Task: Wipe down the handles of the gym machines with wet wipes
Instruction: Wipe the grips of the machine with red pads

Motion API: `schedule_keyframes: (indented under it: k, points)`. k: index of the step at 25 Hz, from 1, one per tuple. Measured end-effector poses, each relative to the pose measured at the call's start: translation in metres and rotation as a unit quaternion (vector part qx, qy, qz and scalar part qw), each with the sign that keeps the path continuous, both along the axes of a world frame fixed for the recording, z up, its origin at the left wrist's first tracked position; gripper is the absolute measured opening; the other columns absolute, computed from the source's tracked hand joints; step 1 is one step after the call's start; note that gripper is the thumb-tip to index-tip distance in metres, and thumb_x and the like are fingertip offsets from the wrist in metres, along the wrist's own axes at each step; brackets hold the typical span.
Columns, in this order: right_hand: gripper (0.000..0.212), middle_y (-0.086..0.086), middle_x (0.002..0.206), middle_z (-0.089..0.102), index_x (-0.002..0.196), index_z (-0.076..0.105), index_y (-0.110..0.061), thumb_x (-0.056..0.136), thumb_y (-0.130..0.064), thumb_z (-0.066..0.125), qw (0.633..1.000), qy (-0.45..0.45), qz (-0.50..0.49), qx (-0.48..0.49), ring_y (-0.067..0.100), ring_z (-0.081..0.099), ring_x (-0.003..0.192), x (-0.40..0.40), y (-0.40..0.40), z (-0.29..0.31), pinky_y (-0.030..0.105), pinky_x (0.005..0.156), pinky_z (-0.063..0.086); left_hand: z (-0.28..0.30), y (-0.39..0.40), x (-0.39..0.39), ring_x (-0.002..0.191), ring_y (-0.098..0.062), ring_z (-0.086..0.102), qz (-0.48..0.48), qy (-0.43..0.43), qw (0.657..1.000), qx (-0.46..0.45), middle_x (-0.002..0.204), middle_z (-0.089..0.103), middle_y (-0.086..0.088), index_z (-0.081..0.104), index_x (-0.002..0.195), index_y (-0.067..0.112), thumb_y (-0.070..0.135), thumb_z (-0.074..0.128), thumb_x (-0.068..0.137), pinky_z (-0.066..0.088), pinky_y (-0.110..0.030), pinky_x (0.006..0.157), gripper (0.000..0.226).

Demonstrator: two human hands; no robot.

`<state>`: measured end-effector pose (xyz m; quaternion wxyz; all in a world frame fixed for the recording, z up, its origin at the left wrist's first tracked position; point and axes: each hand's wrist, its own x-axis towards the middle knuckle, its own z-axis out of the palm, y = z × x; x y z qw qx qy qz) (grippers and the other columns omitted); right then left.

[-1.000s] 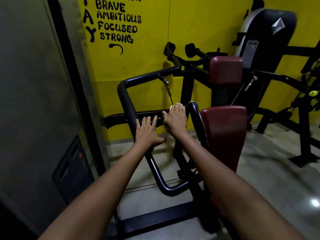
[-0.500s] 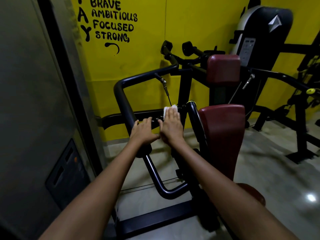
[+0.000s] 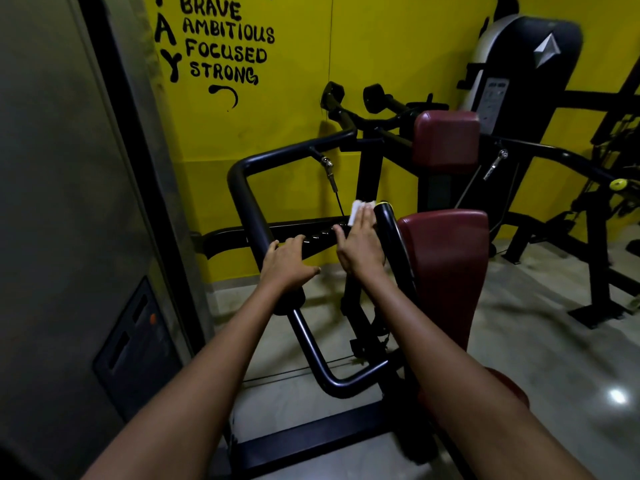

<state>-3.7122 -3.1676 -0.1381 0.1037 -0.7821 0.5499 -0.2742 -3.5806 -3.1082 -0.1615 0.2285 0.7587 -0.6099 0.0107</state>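
A black gym machine stands in front of me with a looped black tube arm [image 3: 242,188] and a ribbed black handle [image 3: 320,237] running across it. My left hand [image 3: 287,265] holds the tube where the handle meets it, fingers curled over the top. My right hand [image 3: 360,244] lies flat with straight fingers on the handle's right end. It presses a white wet wipe [image 3: 357,207] against it, and the wipe sticks out past the fingertips. A yellow-tipped black bar [image 3: 386,216] runs just right of that hand.
A maroon pad [image 3: 446,265] sits close on the right, with another maroon pad [image 3: 446,140] behind it. A grey panel [image 3: 69,202] fills the left side. The yellow wall [image 3: 277,126] is behind the machine. Another black machine [image 3: 526,81] stands at the back right on the pale floor [image 3: 536,341].
My left fingers have curled over the tube from lying straight. My right hand has slid a little right along the handle, and more of the wipe shows past my fingertips.
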Motion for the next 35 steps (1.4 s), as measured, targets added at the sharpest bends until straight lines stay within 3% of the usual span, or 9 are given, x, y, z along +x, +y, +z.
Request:
schedule_keyframes:
  k: [2,7,21,25,27,28,31,33,35]
  points:
    - [0.081,0.012,0.157,-0.006,0.146,-0.011,-0.004,0.096,-0.049,0.033,0.996,-0.063,-0.045,0.031,0.029,0.019,0.141,0.008,0.004,0.006,0.038,0.109,0.026,0.0,0.0,0.0,0.131,-0.019,0.041,0.0,0.007,1.0,-0.006,0.143,0.043,-0.006,0.033,0.142,0.014,0.043,0.065,0.082,0.011,-0.034,0.116,0.074]
    - [0.084,0.019,0.152,-0.021,0.144,-0.016,0.001,0.096,-0.053,0.026,0.986,-0.142,-0.021,0.09,0.028,-0.019,0.142,0.028,0.011,0.0,0.037,0.114,-0.01,-0.001,-0.001,0.001,0.132,-0.017,0.039,0.001,0.021,1.0,-0.019,0.144,0.043,-0.004,0.034,0.142,0.014,0.044,0.064,0.082,0.01,-0.033,0.115,0.073]
    - [0.085,0.014,0.153,-0.022,0.143,-0.019,-0.001,0.096,-0.05,0.032,0.893,-0.394,-0.01,0.219,0.023,-0.015,0.143,0.03,0.008,0.01,0.038,0.117,-0.003,0.0,-0.001,0.0,0.131,-0.018,0.04,0.004,0.02,1.0,-0.017,0.142,0.045,-0.004,0.035,0.141,0.016,0.045,0.064,0.083,0.012,-0.033,0.115,0.071]
    - [0.074,0.009,0.157,-0.001,0.149,-0.001,-0.008,0.096,-0.053,0.024,0.811,-0.521,0.024,0.266,0.021,0.001,0.145,0.017,-0.012,0.016,0.042,0.118,0.003,-0.001,0.0,0.001,0.129,-0.019,0.043,0.0,0.021,1.0,-0.014,0.14,0.046,-0.005,0.036,0.14,0.016,0.046,0.064,0.082,0.012,-0.034,0.116,0.071]
    - [0.066,0.008,0.137,0.042,0.143,0.028,-0.011,0.095,-0.057,0.023,0.782,-0.552,0.023,0.289,0.022,0.031,0.133,0.012,-0.025,0.011,0.044,0.117,0.01,-0.001,0.0,0.0,0.128,-0.019,0.044,-0.004,0.018,1.0,-0.013,0.139,0.046,-0.005,0.035,0.14,0.015,0.046,0.065,0.081,0.013,-0.034,0.116,0.072]
    - [0.062,0.002,0.106,0.058,0.123,0.049,-0.015,0.092,-0.063,0.025,0.775,-0.556,0.022,0.299,0.019,0.043,0.118,0.01,-0.031,0.0,0.042,0.115,0.016,0.0,0.0,0.0,0.128,-0.019,0.044,-0.004,0.011,1.0,-0.01,0.14,0.046,-0.005,0.034,0.14,0.015,0.046,0.065,0.081,0.013,-0.035,0.115,0.073]
    - [0.055,-0.024,0.042,0.053,0.053,0.056,-0.036,0.08,-0.075,0.028,0.722,-0.61,0.026,0.326,-0.003,0.049,0.082,0.008,-0.055,-0.041,0.024,0.083,0.03,0.0,0.001,0.0,0.128,-0.021,0.044,-0.004,-0.009,1.0,0.006,0.14,0.045,-0.006,0.032,0.141,0.014,0.047,0.065,0.08,0.013,-0.035,0.114,0.077]
    - [0.038,-0.034,0.05,0.053,0.067,0.057,-0.043,0.088,-0.064,0.034,0.718,-0.624,0.036,0.306,-0.009,0.046,0.077,0.013,-0.041,-0.037,0.016,0.08,0.027,0.0,0.002,-0.001,0.126,-0.021,0.045,-0.003,-0.014,1.0,0.006,0.138,0.046,-0.007,0.032,0.141,0.014,0.046,0.065,0.079,0.013,-0.035,0.114,0.077]
    - [0.024,-0.019,0.069,0.049,0.083,0.053,-0.032,0.087,-0.055,0.045,0.706,-0.647,0.051,0.282,-0.001,0.041,0.072,0.016,-0.023,-0.024,0.02,0.082,0.031,0.001,0.002,-0.002,0.125,-0.021,0.045,0.001,-0.01,1.0,0.002,0.136,0.047,-0.007,0.034,0.139,0.014,0.045,0.065,0.079,0.014,-0.034,0.113,0.074]
